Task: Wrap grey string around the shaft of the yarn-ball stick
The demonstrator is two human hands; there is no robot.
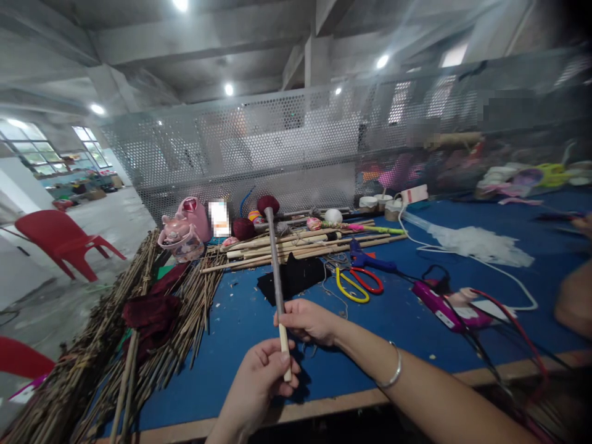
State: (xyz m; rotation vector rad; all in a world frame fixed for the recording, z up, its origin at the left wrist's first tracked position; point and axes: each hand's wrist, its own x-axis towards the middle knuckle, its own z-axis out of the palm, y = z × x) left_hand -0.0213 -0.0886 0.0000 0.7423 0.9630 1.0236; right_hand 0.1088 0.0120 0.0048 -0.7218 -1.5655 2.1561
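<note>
My left hand [266, 370] grips the bare, pale lower end of a wooden stick [283, 344]. A little higher, the fingers of my right hand [309, 320] pinch the same stick where its grey wrapping [274, 271] begins. At the stick's far end is a dark red ball-shaped head [268, 203]. Beyond my hands lies a black cloth [296, 277] on the blue table [240, 320]. Scissors [358, 283] with one yellow and one red handle lie to the right of the cloth. Loose grey thread [330, 287] trails between them.
Many thin twigs [180, 333] and dark red fabric [150, 314] cover the left side. Wooden sticks [296, 243] lie across the back. At right are a blue glue gun [370, 259], a purple power strip [439, 305], cables and white plastic [481, 243]. Another person's arm [576, 296] shows.
</note>
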